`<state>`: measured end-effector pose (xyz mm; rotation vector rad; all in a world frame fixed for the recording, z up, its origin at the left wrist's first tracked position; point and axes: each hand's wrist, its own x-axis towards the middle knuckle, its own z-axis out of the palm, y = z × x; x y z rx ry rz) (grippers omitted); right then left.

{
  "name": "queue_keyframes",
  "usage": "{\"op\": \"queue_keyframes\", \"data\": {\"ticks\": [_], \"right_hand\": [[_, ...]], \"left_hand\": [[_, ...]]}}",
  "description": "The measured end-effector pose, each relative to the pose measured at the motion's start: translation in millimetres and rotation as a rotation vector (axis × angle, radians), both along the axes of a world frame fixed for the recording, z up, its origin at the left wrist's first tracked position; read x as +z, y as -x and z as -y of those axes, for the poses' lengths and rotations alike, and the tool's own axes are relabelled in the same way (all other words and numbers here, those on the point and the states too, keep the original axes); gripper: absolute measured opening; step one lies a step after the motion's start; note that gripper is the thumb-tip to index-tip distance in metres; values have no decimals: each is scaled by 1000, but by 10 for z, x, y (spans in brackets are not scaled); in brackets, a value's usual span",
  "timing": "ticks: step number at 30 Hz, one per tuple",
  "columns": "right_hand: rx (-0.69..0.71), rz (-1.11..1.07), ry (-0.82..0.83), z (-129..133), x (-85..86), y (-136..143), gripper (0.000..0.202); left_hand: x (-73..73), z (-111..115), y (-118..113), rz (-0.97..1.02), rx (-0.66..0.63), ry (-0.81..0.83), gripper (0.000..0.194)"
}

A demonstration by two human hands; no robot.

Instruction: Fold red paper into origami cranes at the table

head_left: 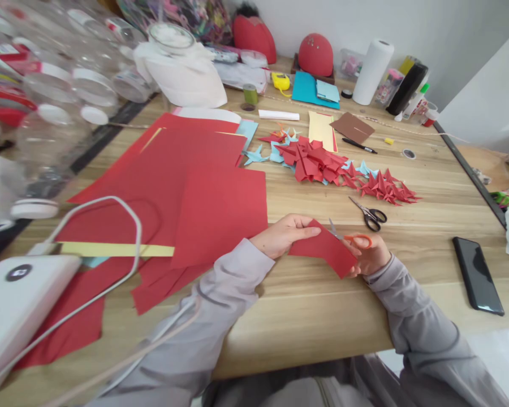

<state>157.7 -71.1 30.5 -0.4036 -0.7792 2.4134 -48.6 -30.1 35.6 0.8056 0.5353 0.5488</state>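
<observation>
Between my hands is a piece of red paper (322, 244), bent or folded, just above the table. My left hand (286, 233) pinches its upper left part, the thumb lying on top. In my right hand (372, 255) is a pair of orange-handled scissors (358, 241), their blades pointing up and left at the paper's upper edge. The right fingers also lie close to the paper's right end; whether they grip it I cannot tell. Large red sheets (224, 215) lie left of my left hand. Black-handled scissors (372, 217) rest beyond my right hand.
Folded red paper stars (318, 161) and light blue ones (257, 155) are heaped beyond my hands. A black phone (478, 275) lies at right. At left are a white power bank (29, 305) with its cable and several plastic bottles (46, 130). Rolls and containers line the back.
</observation>
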Motion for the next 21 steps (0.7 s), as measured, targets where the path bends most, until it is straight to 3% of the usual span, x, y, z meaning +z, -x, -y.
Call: {"op": "queue_keyframes", "data": {"ticks": [9, 15, 21], "right_hand": [[-2, 86, 13, -5, -29, -37, 38], [-28, 99, 60, -1, 6, -15, 26], [3, 76, -9, 2, -8, -33, 36]], "left_hand": [[-4, -4, 0, -84, -31, -67, 20], [29, 0, 28, -77, -27, -47, 21], [91, -9, 61, -91, -179, -29, 28]]}}
